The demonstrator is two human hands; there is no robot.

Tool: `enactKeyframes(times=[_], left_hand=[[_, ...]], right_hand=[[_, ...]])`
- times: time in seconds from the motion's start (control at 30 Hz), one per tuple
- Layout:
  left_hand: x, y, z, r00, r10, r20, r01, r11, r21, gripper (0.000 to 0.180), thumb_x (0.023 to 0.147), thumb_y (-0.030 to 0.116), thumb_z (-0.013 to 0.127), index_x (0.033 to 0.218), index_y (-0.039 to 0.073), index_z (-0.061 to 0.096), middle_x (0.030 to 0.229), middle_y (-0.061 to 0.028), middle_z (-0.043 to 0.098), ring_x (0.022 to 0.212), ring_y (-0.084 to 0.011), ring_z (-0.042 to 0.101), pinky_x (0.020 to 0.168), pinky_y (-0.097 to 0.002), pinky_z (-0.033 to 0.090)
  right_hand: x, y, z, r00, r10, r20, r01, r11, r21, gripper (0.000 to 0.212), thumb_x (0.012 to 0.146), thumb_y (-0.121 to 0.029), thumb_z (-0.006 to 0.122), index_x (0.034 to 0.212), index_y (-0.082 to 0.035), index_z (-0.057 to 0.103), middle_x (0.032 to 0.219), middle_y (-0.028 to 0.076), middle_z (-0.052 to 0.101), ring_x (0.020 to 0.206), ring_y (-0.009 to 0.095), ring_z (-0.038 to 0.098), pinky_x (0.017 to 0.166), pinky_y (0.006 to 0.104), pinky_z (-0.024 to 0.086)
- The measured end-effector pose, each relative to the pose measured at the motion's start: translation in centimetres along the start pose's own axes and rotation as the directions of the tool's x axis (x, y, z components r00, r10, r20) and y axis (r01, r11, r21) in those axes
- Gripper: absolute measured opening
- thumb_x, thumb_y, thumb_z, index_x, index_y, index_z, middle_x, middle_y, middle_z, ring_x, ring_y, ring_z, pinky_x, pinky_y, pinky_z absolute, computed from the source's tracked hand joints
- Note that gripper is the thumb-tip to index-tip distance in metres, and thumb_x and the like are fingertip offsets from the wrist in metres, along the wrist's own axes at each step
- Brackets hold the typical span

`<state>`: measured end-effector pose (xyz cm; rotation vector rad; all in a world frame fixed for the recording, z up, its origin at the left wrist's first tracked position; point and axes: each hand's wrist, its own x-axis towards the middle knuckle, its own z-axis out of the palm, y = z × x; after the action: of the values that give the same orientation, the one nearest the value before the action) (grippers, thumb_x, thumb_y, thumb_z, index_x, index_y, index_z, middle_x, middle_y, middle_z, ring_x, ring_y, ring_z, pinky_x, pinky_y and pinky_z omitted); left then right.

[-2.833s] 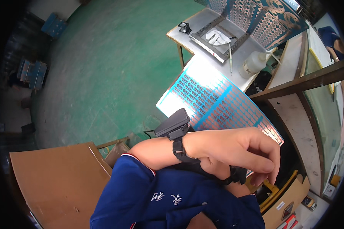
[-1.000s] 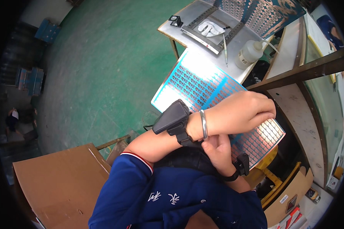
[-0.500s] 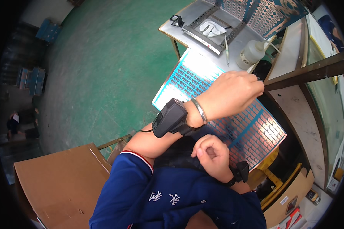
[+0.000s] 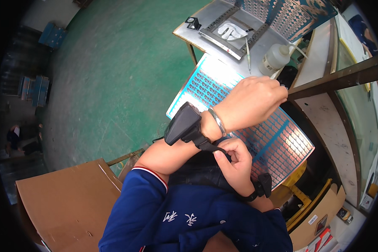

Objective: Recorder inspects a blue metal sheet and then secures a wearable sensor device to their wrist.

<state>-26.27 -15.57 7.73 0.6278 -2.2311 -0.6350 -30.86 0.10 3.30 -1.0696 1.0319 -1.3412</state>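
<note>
Two hands meet over a blue patterned sheet. The left hand (image 4: pixel 254 98) is raised, closed in a loose fist with its fingers curled together near the far edge of the sheet; whether anything is held inside it cannot be told. On that wrist sit a black wrist device (image 4: pixel 182 124) and a silver bracelet (image 4: pixel 217 122), side by side. The right hand (image 4: pixel 235 164) reaches across under the left forearm, its thumb and fingers pinched together on the black strap (image 4: pixel 208 145) of the device, apparently pulling it snug, which would explain why the left arm is held up and still. A second black band (image 4: pixel 262 187) wraps the right wrist. Both arms wear blue sleeves (image 4: pixel 189 218) with a red and white cuff.

The blue patterned sheet (image 4: pixel 277 143) lies tilted below the hands, leaning from the metal surface (image 4: pixel 222 50) toward the person, lit brightly at its upper end so the grid of small cut shapes shows. On the surface beyond rest a white plastic bottle (image 4: pixel 275 59), a thin pen-like tool (image 4: pixel 248 50), a metal frame (image 4: pixel 233 35) with a white cloth inside, and a small black magnifier (image 4: pixel 193 23). A cardboard box (image 4: pixel 67 206) stands on the green floor (image 4: pixel 113 75) to the left.
</note>
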Motion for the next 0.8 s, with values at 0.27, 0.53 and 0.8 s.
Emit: enactKeyframes(times=[0.27,0.53,0.8], left_hand=[[-0.3,-1.4,0.9,0.992,0.116,0.039,-0.122,0.932,0.343,0.007,0.075,0.011,0.061,0.08,0.009,0.058,0.073,-0.0045,0.055,0.074,-0.0232,0.059,0.067,-0.0336,0.048],[0.1,-2.5,0.6,0.965,0.253,0.065,-0.254,0.851,0.46,0.01,0.071,0.011,0.061,0.077,0.01,0.054,0.071,-0.0016,0.052,0.071,-0.019,0.057,0.065,-0.0309,0.047],[-0.2,-5.5,-1.2,0.928,0.368,0.062,-0.355,0.816,0.456,0.015,0.072,0.011,0.065,0.085,0.009,0.059,0.069,-0.002,0.051,0.067,-0.0194,0.056,0.061,-0.0313,0.046]], right_hand=[[-1.2,-2.9,-0.8,0.984,0.136,0.114,-0.141,0.989,0.036,0.018,0.084,0.001,0.068,0.078,-0.002,0.051,0.079,0.006,0.06,0.063,0.005,0.05,0.058,0.02,0.042],[-1.9,-4.0,-0.8,0.969,0.159,0.188,-0.18,0.979,0.1,0.021,0.084,-0.001,0.069,0.077,-0.002,0.05,0.076,0.006,0.059,0.061,0.005,0.05,0.056,0.0199,0.041],[-1.8,-5.6,-0.3,0.947,0.125,0.294,-0.169,0.977,0.13,0.021,0.084,-0.002,0.069,0.077,-0.003,0.049,0.076,0.004,0.056,0.062,0.005,0.048,0.058,0.021,0.041]])
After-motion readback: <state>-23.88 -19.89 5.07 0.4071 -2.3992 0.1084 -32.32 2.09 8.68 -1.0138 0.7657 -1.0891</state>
